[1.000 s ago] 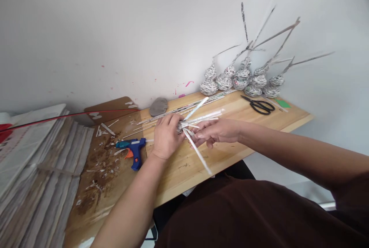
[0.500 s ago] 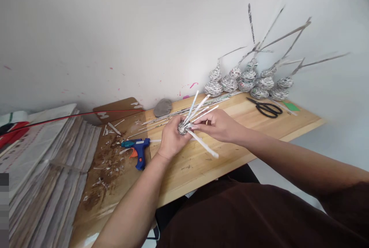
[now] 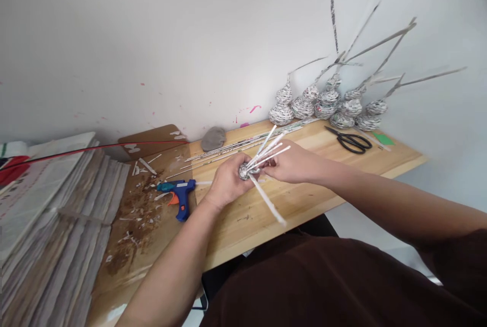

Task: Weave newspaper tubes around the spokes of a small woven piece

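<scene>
My left hand (image 3: 228, 179) is wrapped round a small woven newspaper piece (image 3: 244, 171), held above the table. Several rolled paper strips (image 3: 268, 152) fan out from its top toward the upper right, and one longer strip (image 3: 269, 201) slants down to the lower right. On the piece's right side my right hand (image 3: 279, 165) is closed, thumb and fingers pinched at the base of the strips. Which strip lies between those fingertips is partly hidden.
Woven paper gourds (image 3: 281, 109) with long stems stand along the wall. Black scissors (image 3: 350, 142) lie at right. A blue glue gun (image 3: 184, 197) rests left, near paper scraps (image 3: 146, 167), a newspaper stack (image 3: 79, 200), a grey stone-like lump (image 3: 213, 139) and long paper rods (image 3: 243, 143).
The woven piece has turned a little in my left hand, and its strips lean further right. My right hand's fingers have curled in lower beside the piece. The view has shifted slightly.
</scene>
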